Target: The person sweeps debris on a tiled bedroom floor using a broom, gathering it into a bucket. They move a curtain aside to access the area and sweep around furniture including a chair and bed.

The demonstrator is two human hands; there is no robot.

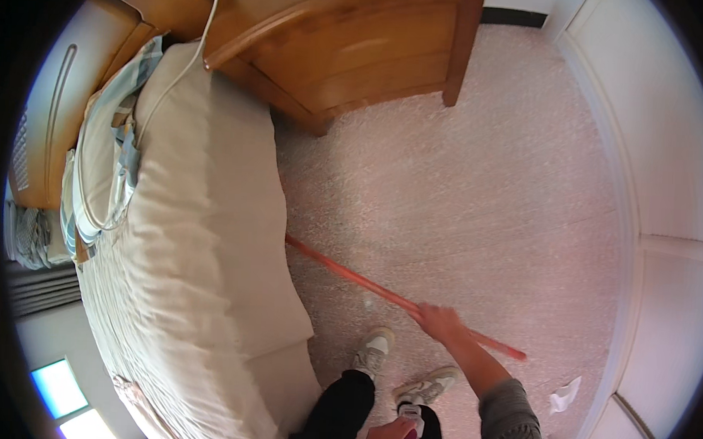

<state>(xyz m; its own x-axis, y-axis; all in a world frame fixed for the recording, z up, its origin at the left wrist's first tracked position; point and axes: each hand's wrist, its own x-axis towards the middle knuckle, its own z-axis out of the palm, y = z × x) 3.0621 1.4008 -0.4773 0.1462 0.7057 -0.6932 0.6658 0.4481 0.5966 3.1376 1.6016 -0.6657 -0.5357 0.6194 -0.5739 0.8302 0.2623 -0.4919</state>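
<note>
My right hand is closed around a long orange-red pole. The pole slants across the floor, and its far left end disappears under the beige cover of the bed. Its other end sticks out past my right wrist. Low in the picture, in front of my legs, my left hand is closed on a small clear-and-white object with a dark pink part. Its kind I cannot make out.
A wooden cabinet or desk stands beyond the bed's side. White panels line the right. A crumpled white paper lies on the speckled floor. A white cable runs over the bed toward the pillows.
</note>
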